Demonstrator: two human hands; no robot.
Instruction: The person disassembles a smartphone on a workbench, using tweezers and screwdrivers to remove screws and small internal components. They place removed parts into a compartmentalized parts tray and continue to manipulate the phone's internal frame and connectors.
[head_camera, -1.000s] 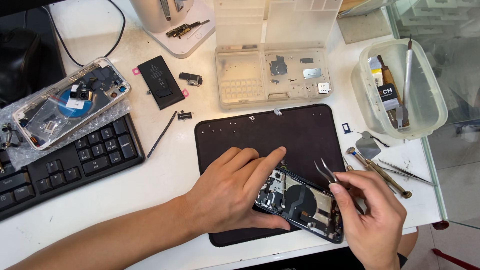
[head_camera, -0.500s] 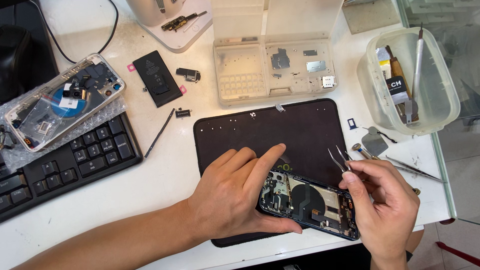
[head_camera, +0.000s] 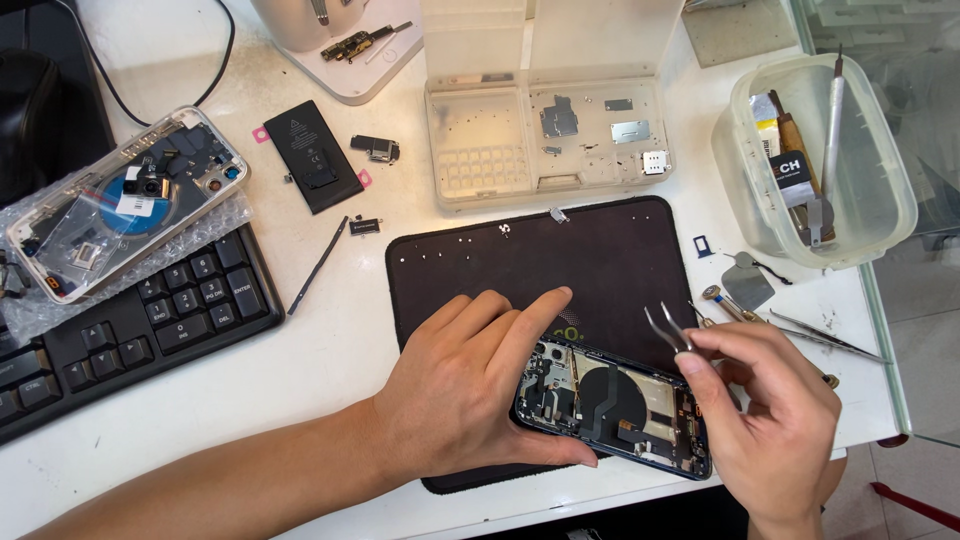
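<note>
— Holding anything, that left hand (head_camera: 470, 390)?
— It is gripping the opened phone (head_camera: 612, 405), thumb under the near edge and fingers curled over the left end, pinning it on the black mat (head_camera: 560, 255) at the mat's front edge. The phone is lying face down with its insides showing.
— What is the right hand (head_camera: 775, 410) doing?
— It is pinching tweezers (head_camera: 668, 326) between thumb and fingertips, closed tight around the handle. The 2 tips are pointing up and left, standing slightly apart, just above the phone's right end. Whether anything is sitting between them, I cannot tell.
— What is lying around?
— A clear parts box (head_camera: 545, 140) is sitting open behind the mat, a loose battery (head_camera: 312, 155) to its left. Another opened phone (head_camera: 125, 200) is resting on bubble wrap by the keyboard (head_camera: 130, 320). A plastic tub (head_camera: 815, 160) of tools is standing at the right.
</note>
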